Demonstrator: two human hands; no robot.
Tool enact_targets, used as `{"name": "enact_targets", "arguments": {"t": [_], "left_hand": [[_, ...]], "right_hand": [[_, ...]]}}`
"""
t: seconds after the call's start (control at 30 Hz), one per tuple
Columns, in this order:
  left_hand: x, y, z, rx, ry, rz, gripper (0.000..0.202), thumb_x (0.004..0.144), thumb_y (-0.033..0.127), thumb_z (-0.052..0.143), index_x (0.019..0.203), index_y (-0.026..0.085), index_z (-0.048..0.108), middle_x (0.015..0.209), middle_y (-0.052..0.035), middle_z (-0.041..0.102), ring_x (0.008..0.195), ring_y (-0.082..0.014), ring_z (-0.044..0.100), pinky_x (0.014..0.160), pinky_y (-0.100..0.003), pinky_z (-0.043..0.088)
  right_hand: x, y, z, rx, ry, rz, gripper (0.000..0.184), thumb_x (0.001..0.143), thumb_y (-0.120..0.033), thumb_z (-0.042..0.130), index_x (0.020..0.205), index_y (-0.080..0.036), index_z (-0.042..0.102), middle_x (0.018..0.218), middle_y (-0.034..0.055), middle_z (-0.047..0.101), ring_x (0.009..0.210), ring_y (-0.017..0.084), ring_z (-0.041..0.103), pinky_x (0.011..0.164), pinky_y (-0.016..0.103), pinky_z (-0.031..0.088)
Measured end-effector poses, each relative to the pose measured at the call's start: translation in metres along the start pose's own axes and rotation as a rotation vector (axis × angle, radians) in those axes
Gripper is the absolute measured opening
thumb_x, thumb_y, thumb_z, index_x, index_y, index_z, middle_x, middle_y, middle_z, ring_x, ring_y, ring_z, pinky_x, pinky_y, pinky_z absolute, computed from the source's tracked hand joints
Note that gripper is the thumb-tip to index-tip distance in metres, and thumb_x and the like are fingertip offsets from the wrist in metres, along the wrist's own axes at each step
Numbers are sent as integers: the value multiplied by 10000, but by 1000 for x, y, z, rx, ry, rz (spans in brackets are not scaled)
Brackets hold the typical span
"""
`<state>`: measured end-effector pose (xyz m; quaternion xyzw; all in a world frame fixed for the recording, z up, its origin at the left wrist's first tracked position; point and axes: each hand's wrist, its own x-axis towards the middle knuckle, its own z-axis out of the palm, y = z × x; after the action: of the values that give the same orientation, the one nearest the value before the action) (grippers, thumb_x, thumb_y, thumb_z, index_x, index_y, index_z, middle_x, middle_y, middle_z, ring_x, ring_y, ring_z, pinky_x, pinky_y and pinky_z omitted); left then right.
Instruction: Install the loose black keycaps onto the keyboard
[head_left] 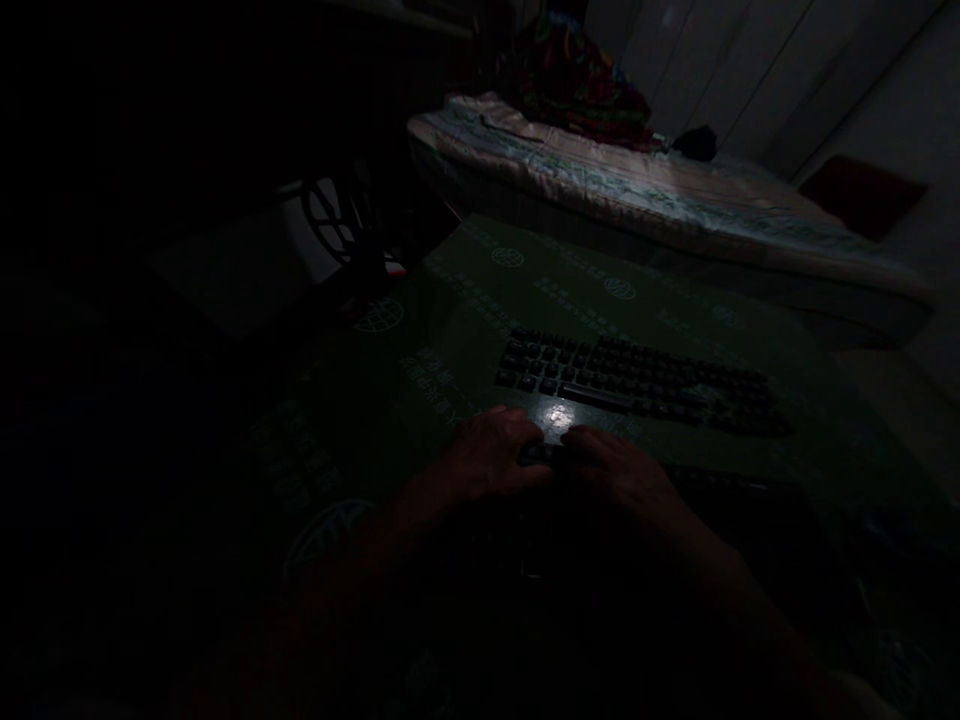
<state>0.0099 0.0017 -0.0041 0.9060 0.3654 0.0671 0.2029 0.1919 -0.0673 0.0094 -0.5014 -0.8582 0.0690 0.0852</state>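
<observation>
Two bare hands, close together, fingertips turned inward. The person's left hand point(495, 450) is curled, thumb and fingers at a small black glossy piece point(536, 455) in the gap between the hands. The right hand point(615, 465) arches over the other side of it, fingers bent, palm down. Too dark to tell whether either hand is closed on the piece or just touching it. Both forearms come in from the bottom of the view; the area between them is near black, contents unreadable.

Just right of the right wrist: long dark flat slab point(750, 484), outline only partly legible. Beyond the hands: loose-looking black keycaps point(529, 383) in keyboard rows, with one long black bar-shaped key point(596, 397) in the row nearest the hands. They sit on a dark green tabletop point(450, 330) printed with pale globe logos and lettering. Bright glare spot between hands and keycaps.

Past the table's far edge: bed with pale patterned cover point(600, 175), red multicoloured cloth point(585, 90) heaped on it. Left of the table: black spoked wheel point(330, 220).
</observation>
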Motion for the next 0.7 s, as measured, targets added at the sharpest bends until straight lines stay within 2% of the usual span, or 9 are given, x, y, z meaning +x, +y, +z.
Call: {"name": "enact_targets", "arguments": {"t": [0.17, 0.43, 0.57, 0.7], "left_hand": [[0, 0, 0, -5, -1, 7, 336, 771, 473, 584, 933, 186, 649, 909, -48, 617, 874, -218, 555, 715, -309, 437], [0, 4, -3, 0, -7, -2, 344, 772, 463, 597, 939, 168, 652, 903, -52, 616, 881, -216, 557, 724, -302, 436], [0, 4, -3, 9, -12, -5, 372, 766, 501, 581, 952, 185, 650, 919, -49, 620, 889, -217, 559, 735, -308, 436], [0, 6, -3, 31, -15, -47, 403, 757, 536, 574, 961, 197, 648, 942, -50, 625, 904, -223, 560, 741, -316, 435]], "right_hand": [[0, -1, 2, -31, 18, -29, 208, 845, -73, 460, 814, -154, 650, 861, 72, 604, 782, 168, 527, 660, 269, 423], [1, -5, -5, -25, -32, -6, 193, 816, -48, 497, 757, -142, 655, 793, 59, 609, 706, 146, 523, 579, 240, 397], [0, -5, -6, 39, -37, 71, 180, 813, -62, 505, 761, -147, 655, 790, 59, 603, 714, 146, 537, 588, 238, 409], [0, 0, -2, 138, -40, 172, 148, 820, -150, 529, 846, -173, 674, 842, 64, 618, 754, 169, 560, 629, 265, 435]]}}
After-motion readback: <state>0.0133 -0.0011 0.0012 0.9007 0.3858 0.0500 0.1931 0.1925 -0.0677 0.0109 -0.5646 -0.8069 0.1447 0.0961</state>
